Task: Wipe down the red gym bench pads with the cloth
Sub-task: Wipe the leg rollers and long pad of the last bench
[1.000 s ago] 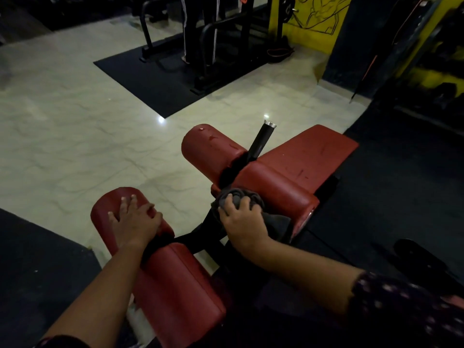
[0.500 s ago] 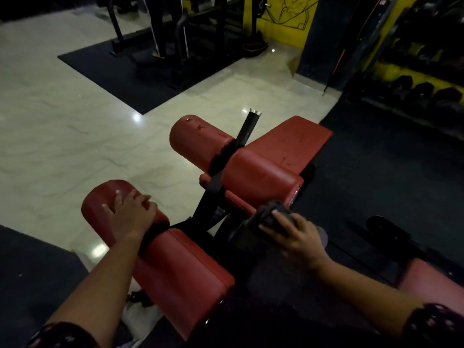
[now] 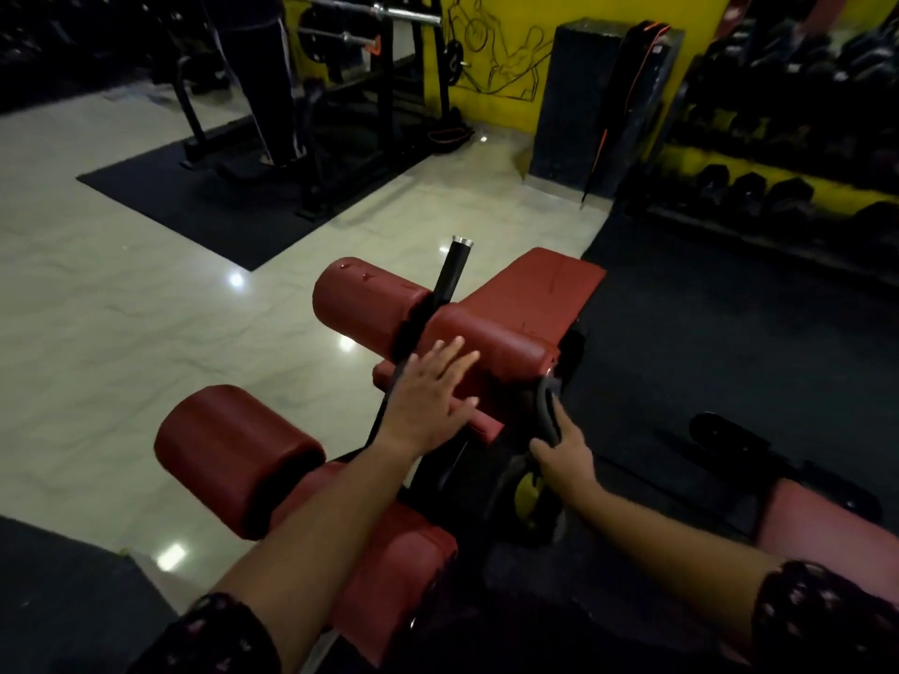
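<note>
A: How are the hands now?

B: The left hand [image 3: 428,396] is spread, with straight fingers on the upper right roller pad [image 3: 491,340]. The right hand [image 3: 564,462], at four o'clock from it, has its fingers curled around the dark cloth [image 3: 547,411].

A: Where is the cloth exactly?

B: Just under the right end of that same pad, at its five o'clock. Whether it touches the pad, I cannot tell; it is too dark there.

A: And the other pads?

B: The upper left roller pad [image 3: 360,294] is at eleven o'clock from the left hand, and the flat pad [image 3: 535,289] at one o'clock. The near left roller pad [image 3: 228,449] lies at eight o'clock.
</note>
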### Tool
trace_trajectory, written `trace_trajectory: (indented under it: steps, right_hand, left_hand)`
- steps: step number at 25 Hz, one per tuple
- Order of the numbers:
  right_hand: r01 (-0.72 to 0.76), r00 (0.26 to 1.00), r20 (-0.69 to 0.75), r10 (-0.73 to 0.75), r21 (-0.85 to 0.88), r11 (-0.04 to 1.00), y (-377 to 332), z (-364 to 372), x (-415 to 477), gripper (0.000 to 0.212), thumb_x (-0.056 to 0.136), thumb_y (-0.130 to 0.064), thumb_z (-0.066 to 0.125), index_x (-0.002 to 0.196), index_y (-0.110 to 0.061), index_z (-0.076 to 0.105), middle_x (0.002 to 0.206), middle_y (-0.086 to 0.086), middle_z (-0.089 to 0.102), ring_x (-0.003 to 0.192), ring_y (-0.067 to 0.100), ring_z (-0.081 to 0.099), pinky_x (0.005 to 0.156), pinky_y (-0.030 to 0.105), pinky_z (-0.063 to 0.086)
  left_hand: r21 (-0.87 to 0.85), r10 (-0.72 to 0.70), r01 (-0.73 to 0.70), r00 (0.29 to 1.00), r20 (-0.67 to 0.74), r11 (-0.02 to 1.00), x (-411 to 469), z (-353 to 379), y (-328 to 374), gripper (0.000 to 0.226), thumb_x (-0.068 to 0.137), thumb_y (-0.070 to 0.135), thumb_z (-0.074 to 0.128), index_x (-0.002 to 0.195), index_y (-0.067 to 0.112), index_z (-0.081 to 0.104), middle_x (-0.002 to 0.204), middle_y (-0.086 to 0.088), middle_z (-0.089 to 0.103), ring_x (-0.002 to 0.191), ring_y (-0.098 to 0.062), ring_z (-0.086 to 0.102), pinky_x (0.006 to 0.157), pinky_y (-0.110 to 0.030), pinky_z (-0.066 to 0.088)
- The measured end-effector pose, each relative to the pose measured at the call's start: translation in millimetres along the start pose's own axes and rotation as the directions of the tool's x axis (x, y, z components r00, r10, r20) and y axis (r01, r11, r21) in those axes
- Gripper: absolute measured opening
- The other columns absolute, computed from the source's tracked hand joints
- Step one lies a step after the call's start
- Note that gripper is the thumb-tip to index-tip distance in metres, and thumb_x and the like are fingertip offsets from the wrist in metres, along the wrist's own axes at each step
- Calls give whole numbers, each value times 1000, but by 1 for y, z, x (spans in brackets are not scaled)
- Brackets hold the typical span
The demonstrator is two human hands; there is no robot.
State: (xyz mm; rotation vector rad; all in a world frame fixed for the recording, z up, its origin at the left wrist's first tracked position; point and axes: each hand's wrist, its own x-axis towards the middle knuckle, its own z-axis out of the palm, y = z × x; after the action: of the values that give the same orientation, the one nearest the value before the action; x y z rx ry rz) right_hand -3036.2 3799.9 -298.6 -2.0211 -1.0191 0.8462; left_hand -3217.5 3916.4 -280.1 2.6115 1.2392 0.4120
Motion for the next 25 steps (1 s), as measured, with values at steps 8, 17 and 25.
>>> trace_trajectory:
  steps: [8,17,25]
  right_hand:
    - [-56,998,-34,56,-4,998,-29,-40,47,65,88,-6,56,147,-25,39,115,6,57,93,19,55,74,18,39]
    - [105,992,-69,-102,34,994,-45,-106,109,67,84,6,55,144,-20,44,110,8,59,90,21,59,82,33,49]
    - [419,799,547,-249,-210,883,-71,-86,223,55,76,7,56,124,-17,58,110,10,59,96,25,59,79,28,46]
  left_hand:
    - [87,26,-44,979,201,995,58,17,11,66,100,49,41,156,32,11,165,3,-5,151,-19,-3,121,-42,3]
    - [222,58,-88,989,139,971,77,34,-1,73,92,67,14,156,32,14,161,1,18,150,-22,10,122,-45,-1]
    - [31,87,-82,967,-238,996,86,71,-6,48,91,49,44,133,27,49,136,-2,53,133,-25,43,116,-49,24]
